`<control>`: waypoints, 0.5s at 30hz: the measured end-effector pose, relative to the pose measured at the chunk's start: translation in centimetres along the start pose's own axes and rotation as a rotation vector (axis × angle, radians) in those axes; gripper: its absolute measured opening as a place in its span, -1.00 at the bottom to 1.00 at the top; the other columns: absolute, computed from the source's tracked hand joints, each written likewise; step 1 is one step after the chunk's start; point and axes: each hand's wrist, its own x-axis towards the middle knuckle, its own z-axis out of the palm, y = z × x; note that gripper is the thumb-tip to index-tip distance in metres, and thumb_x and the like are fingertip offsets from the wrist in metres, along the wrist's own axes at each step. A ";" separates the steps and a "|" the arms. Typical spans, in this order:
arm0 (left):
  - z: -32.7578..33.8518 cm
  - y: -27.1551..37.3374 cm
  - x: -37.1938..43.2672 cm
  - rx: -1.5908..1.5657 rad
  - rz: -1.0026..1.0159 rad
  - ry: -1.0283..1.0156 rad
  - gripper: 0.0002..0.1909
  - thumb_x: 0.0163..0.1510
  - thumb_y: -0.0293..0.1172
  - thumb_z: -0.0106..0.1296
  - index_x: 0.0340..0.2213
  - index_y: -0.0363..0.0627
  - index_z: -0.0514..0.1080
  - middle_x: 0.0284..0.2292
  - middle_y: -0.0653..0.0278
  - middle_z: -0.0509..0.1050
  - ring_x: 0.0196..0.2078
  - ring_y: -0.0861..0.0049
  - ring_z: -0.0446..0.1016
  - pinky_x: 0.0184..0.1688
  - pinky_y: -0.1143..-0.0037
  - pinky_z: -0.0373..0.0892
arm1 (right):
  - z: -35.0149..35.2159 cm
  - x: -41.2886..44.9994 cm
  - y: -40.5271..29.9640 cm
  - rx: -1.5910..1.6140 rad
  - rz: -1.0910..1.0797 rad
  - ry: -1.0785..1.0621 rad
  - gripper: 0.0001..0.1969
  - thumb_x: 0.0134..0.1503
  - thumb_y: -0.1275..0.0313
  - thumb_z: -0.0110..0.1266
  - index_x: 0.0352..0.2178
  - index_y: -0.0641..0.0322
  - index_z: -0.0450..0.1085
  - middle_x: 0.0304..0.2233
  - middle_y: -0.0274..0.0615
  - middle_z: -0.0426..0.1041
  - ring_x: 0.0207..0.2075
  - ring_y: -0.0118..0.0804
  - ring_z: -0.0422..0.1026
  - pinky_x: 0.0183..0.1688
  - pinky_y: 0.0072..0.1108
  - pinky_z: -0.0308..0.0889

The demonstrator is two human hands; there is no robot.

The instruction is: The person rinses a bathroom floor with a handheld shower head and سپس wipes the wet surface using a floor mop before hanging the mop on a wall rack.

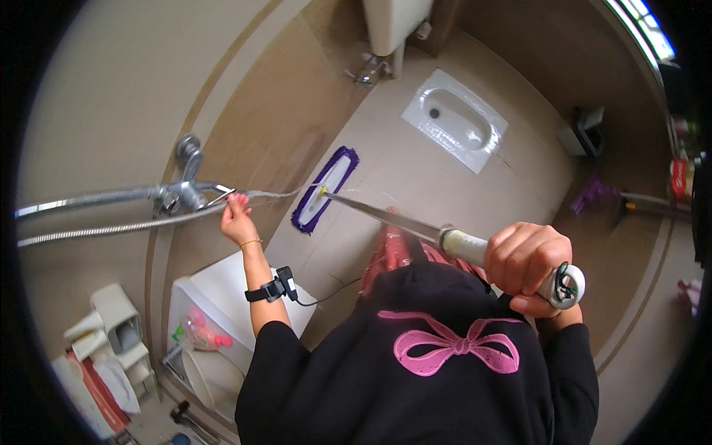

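My right hand (528,267) is closed round the white grip of a flat mop (384,214); its metal pole slants down to the left. The mop head (325,189), white with a purple fringed pad, lies on the tiled floor beside the wall. At the left, my left hand (239,217) has its fingertips on the lever of a chrome wall faucet (192,194). Water (278,193) runs from the faucet towards the mop head. A metal shower hose (122,227) passes close under the lever, partly behind my fingers.
A white squat toilet (459,119) is set in the floor ahead. A white basin or tub (186,295) holding pink bottles (206,336) stands at lower left, near a white plastic stool (133,356). A bin (581,133) stands by the right wall.
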 end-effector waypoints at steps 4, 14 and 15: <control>2.6 0.4 0.3 -0.102 -0.026 0.106 -0.60 -0.06 -0.11 -0.11 -0.36 -0.25 0.34 -0.39 0.21 0.41 -0.42 0.55 0.41 -0.52 0.69 0.26 | 0.1 0.0 -0.2 0.029 -0.039 -0.016 -0.77 -0.26 0.65 -0.02 -0.79 0.20 0.08 -0.86 -0.30 0.13 -0.83 -0.32 0.15 -0.71 -0.57 0.10; 9.1 -12.1 -10.0 -0.307 -1.658 -0.577 -0.12 -0.18 -0.10 -0.04 -0.05 -0.42 -0.27 -0.16 -0.22 0.11 -0.11 0.05 0.14 -0.07 0.17 0.08 | 1.5 -2.4 -0.3 0.027 -0.051 -0.123 -0.78 -0.25 0.65 -0.06 -0.80 0.20 0.08 -0.81 -0.29 0.11 -0.77 -0.28 0.16 -0.70 -0.53 0.01; 10.3 -13.0 -11.3 -0.454 -1.719 -0.704 -0.25 -0.12 -0.18 -0.08 -0.07 -0.39 -0.20 -0.24 -0.15 0.19 -0.19 0.11 0.23 -0.12 0.22 0.17 | 2.1 -3.0 -0.2 0.027 -0.093 -0.164 -0.79 -0.24 0.64 -0.10 -0.81 0.22 0.07 -0.81 -0.25 0.08 -0.78 -0.25 0.13 -0.70 -0.52 0.01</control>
